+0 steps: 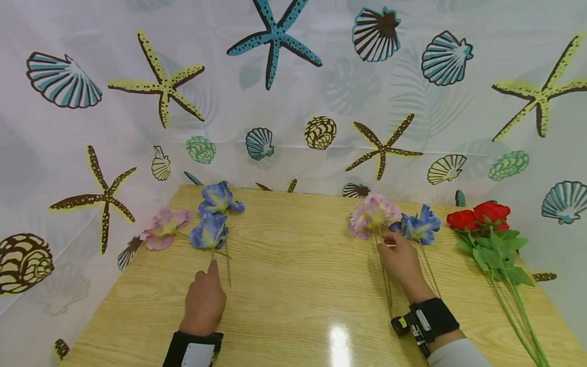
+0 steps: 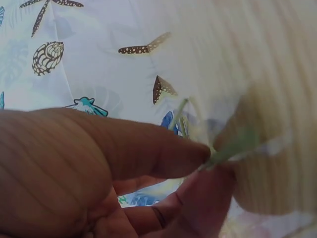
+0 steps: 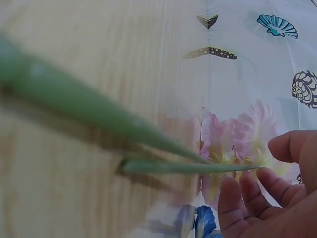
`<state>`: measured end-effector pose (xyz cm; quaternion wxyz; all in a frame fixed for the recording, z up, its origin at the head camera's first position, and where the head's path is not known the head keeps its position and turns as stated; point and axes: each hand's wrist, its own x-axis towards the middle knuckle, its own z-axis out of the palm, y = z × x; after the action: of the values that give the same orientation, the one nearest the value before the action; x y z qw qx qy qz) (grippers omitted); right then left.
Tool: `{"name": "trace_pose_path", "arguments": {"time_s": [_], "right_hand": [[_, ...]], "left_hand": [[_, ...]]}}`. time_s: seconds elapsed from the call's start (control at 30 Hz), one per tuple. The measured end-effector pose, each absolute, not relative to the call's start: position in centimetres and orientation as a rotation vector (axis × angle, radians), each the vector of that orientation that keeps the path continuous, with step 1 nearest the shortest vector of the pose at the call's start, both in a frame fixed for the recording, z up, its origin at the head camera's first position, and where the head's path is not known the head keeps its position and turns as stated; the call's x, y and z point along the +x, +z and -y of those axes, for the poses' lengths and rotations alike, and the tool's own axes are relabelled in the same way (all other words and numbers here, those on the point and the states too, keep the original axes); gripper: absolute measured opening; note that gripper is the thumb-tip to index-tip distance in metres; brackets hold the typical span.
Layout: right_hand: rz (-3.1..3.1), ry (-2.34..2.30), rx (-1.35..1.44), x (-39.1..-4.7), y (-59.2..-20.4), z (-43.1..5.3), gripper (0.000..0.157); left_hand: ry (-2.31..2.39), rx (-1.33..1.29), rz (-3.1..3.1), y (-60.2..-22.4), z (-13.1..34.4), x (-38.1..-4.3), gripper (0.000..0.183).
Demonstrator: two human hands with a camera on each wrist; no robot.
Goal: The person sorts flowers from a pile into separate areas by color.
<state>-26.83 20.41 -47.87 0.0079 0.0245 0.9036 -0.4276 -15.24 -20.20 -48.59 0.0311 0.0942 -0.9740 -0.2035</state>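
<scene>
My left hand (image 1: 205, 297) pinches the green stem (image 2: 230, 150) of a blue artificial flower (image 1: 208, 232) between thumb and fingers, just below the bloom. Behind it lies another blue flower (image 1: 218, 198), and a pink flower (image 1: 166, 227) is to its left. On the right, my right hand (image 1: 403, 260) is at the stems right under pink flowers (image 1: 373, 214). Its thumb and fingertips (image 3: 270, 177) are apart beside the thin green stems (image 3: 188, 167). Beyond that hand a blue flower (image 1: 418, 225) lies with its stem passing under the wrist.
Red roses (image 1: 490, 211) with green leaves (image 1: 497, 250) and long stems lie at the right side of the wooden table (image 1: 293, 255). A white cloth (image 1: 293, 168) printed with starfish and shells hangs along the back and sides. Each wrist wears a black strap (image 1: 434, 318).
</scene>
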Motion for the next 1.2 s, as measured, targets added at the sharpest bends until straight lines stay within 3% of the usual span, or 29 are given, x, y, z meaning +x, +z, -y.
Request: {"name": "trace_pose_path", "arguments": {"time_s": [0.4, 0.77, 1.2], "right_hand": [[-2.794, -1.369, 0.101, -25.6, -47.7, -21.4, 0.063], [-2.846, -1.388, 0.125, -25.2, -47.3, -21.7, 0.056], [-2.899, -1.464, 0.051, -24.3, -46.3, -20.5, 0.054]], "left_hand": [[-0.858, 0.353, 2.945, -48.9, 22.2, -15.6, 0.06], [-1.321, 0.481, 2.719, -47.6, 21.6, -15.8, 0.06], [-1.773, 0.27, 2.489, -47.3, 16.5, -16.5, 0.057]]}}
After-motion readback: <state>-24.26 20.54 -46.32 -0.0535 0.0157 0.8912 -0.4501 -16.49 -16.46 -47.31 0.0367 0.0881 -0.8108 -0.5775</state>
